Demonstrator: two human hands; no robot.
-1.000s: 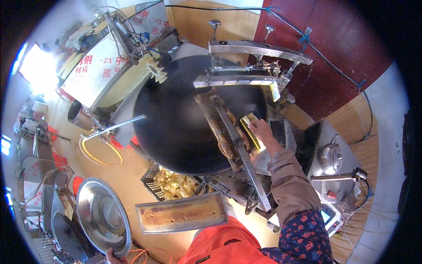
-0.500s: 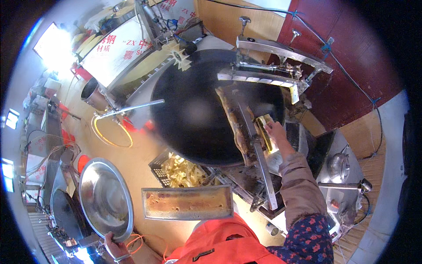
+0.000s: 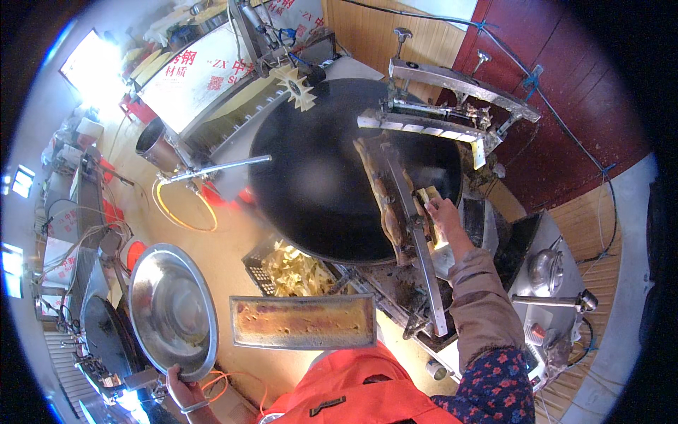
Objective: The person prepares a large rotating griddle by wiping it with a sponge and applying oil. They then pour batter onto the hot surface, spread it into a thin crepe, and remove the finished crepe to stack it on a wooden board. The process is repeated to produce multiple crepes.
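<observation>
Low at the left, my left hand (image 3: pixel 185 390) is closed on the near rim of a wide stainless steel basin (image 3: pixel 169 311), which is tilted so that its inside shows. At the right, my right hand (image 3: pixel 445 218) is closed round a pale yellowish flat piece (image 3: pixel 426 195) whose kind I cannot make out. That piece stands beside a long metal bar (image 3: pixel 424 275) at the right part of a big round black griddle plate (image 3: pixel 318 177). Along the bar's other side lies a browned, stained strip (image 3: pixel 378 191) over the griddle.
A shallow rectangular tray (image 3: pixel 304 321) with a brown-stained bottom is just before me. Behind it, a black crate (image 3: pixel 268 268) holds yellowish broken sheets. A metal scraper frame (image 3: pixel 438 127) reaches over the griddle's far right. A toothed pale wheel (image 3: pixel 294 86) sits at the far edge.
The whole view has shifted slightly to the right. Both hands keep their holds, and the basin stands a little higher in the picture.
</observation>
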